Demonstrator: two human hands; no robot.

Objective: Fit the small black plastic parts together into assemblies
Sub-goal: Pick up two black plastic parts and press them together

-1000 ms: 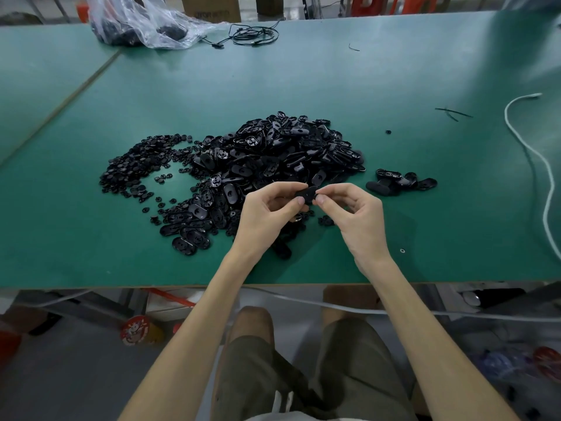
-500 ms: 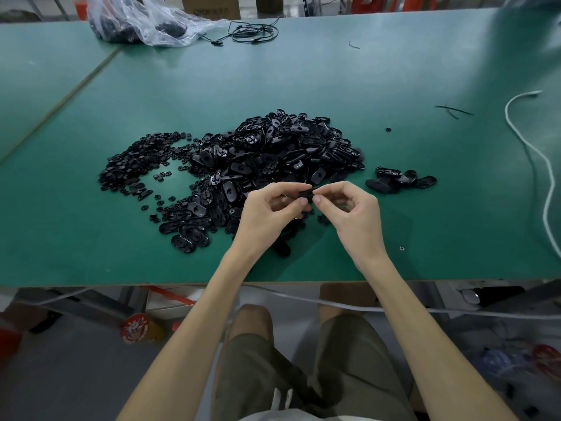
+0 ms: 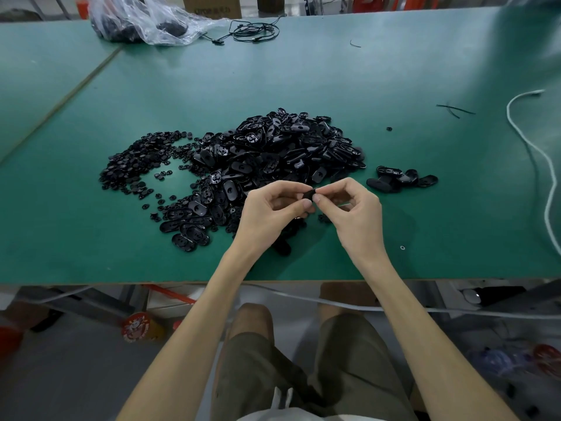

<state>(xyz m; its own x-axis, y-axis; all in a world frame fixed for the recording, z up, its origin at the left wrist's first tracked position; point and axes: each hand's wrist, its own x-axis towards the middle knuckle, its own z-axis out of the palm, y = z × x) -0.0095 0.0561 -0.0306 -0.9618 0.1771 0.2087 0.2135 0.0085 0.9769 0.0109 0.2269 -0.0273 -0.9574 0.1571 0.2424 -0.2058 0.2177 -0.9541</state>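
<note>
At the 11 o'clock corner of the bench (image 3: 303, 71) lies a clear bag (image 3: 145, 22) with dark contents. A black cable (image 3: 255, 30) is coiled just beside it, at its 3 o'clock.

At 9 o'clock from bench centre, small round parts (image 3: 133, 165) are spread flat on the green surface. At its 3 o'clock side this spread merges into a heap (image 3: 273, 153) of oval shells. The heap's near edge runs under the hands.

Left hand (image 3: 267, 214): thumb and forefinger curled, pinching the left end of one black part (image 3: 309, 194).

Part: held above the bench, between both hands, over the heap's 6 o'clock edge. Whether it is one piece or two joined cannot be told.

Right hand (image 3: 355, 214): thumb and forefinger curled, pinching the right end of the same part; other fingers bent.

At 2 o'clock from the right hand, a small group (image 3: 400, 179) of oval pieces lies apart from the heap. Near the bench's 3 o'clock edge, a white cord (image 3: 534, 147) runs from far to near.
</note>
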